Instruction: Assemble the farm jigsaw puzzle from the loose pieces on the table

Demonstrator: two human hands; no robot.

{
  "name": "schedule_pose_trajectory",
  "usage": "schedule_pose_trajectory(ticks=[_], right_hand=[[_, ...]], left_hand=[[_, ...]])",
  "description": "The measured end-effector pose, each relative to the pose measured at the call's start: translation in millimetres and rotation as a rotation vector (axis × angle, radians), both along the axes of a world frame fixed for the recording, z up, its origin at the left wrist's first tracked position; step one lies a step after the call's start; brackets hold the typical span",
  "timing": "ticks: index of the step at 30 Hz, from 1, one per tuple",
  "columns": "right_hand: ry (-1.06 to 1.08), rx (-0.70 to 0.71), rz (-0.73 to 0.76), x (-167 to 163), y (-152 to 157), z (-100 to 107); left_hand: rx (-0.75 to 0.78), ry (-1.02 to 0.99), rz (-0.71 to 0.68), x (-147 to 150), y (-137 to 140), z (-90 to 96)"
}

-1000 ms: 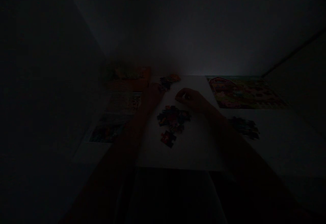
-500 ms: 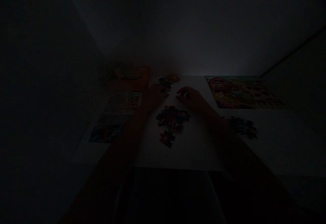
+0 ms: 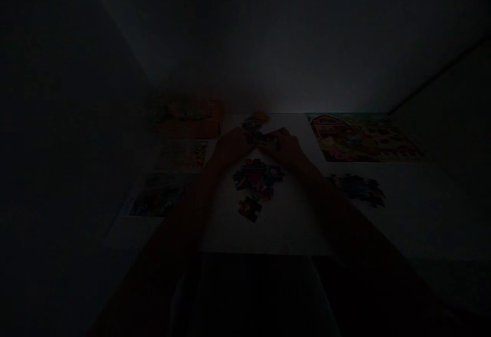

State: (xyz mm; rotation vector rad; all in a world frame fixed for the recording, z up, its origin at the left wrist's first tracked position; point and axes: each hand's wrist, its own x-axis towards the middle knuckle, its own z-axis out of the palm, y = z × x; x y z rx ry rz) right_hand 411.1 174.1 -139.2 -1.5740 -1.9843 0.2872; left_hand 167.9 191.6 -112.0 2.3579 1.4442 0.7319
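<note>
The room is very dark, so fine detail is lost. My left hand (image 3: 233, 145) and my right hand (image 3: 286, 148) meet over the table, closed at both sides of a few dark jigsaw puzzle pieces (image 3: 257, 137). Whether these pieces are joined cannot be made out. Just nearer to me lies a heap of jigsaw pieces (image 3: 255, 176), with one reddish piece (image 3: 250, 209) at its front. Behind my fingers is another small pile of orange and dark pieces (image 3: 256, 118).
An orange box (image 3: 207, 122) stands at the back left, with picture sheets (image 3: 184, 154) in front of it. At the back right lies a farm picture board (image 3: 364, 137). More puzzle pieces (image 3: 358, 188) lie beside my right forearm on the white table (image 3: 280, 234).
My right hand has moved left to the pieces by my left hand, and its fingers have closed. The gap between the hands is gone. The view has shifted slightly.
</note>
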Motion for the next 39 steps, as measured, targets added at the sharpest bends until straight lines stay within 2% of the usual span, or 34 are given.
schedule_pose_trajectory(ticks=[8,16,23,30,33,39], right_hand=[[0.026,0.014,0.063,3,2,11],[0.054,0.063,0.122,6,1,16],[0.068,0.090,0.169,8,0,19],[0.025,0.092,0.158,6,-5,26],[0.017,0.117,0.115,6,-7,27],[0.057,0.226,-0.010,17,-4,31]], left_hand=[[0.011,0.019,-0.006,-2,3,-6.9],[0.004,-0.009,-0.056,-4,1,0.2],[-0.012,-0.020,-0.003,-6,3,7.7],[-0.022,-0.024,-0.057,-9,-2,12.4],[-0.010,-0.049,-0.018,-7,-2,13.0],[0.128,-0.073,0.094,-7,-5,17.6]])
